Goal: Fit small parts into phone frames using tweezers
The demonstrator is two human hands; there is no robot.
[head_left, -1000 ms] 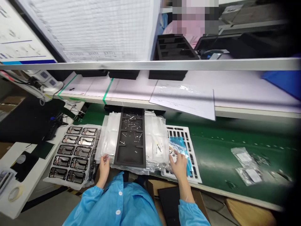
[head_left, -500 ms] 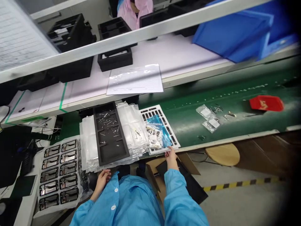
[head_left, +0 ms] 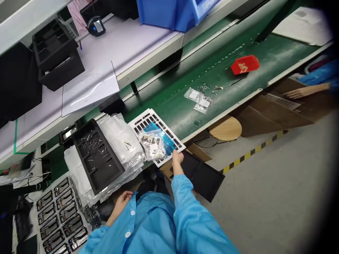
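White slotted sheet (head_left: 152, 118) lies to the right of the black foam tray (head_left: 96, 155), just past the heap of clear plastic bags (head_left: 119, 135) that rests against that tray's right side. It is a thin, flat, stiff rectangle, punched through with rows of small oblong windows. A glossy blue film (head_left: 169, 143) covers part of it, and on the film sits a crinkled clear bag (head_left: 152, 144) of small metal parts. The sheet's long axis runs parallel to the foam tray's, with one short end towards you and the other pointing away across the green belt (head_left: 212, 81).

Your right hand (head_left: 177, 158) is closed on that near short end, fingers curled over its edge. Your left hand (head_left: 123, 199) is well apart from it, on the near side of the foam tray and close to your body, loosely curled and holding nothing.

The foam tray is matte and dark, split into square pockets, and the far pockets hold scattered thin metal pins.
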